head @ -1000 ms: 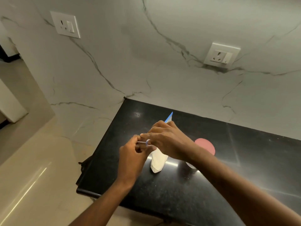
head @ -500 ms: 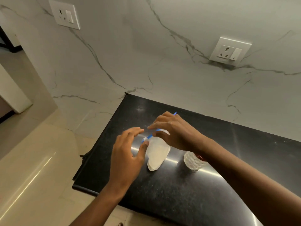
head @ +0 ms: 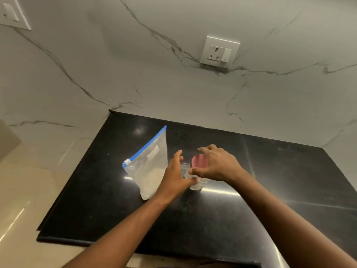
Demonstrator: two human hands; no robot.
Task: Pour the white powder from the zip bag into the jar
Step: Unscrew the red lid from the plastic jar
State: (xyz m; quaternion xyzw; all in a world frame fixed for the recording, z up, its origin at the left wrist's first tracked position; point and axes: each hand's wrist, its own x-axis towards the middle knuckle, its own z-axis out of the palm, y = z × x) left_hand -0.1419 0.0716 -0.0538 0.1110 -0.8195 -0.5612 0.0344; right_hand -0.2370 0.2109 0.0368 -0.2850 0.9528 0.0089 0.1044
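A clear zip bag [head: 148,167] with a blue zip strip stands free on the black counter [head: 212,219], white powder in its lower part. Just right of it stands a ribbed glass jar [head: 197,185] with a pink lid [head: 200,161]. My right hand [head: 218,165] arches over the lid, thumb on the near side and fingers on the far side. My left hand [head: 174,174] sits between bag and jar with its fingers spread, close against the jar's left side. Whether it touches the jar I cannot tell.
A marble wall rises behind the counter, with a white socket [head: 219,52] above the jar and another switch plate [head: 13,14] at top left. The counter's left and front edges drop to a beige floor [head: 23,190].
Both hands have let go of the zip bag and moved right to the jar. The bag now stands by itself. The right hand has come down over the pink lid.
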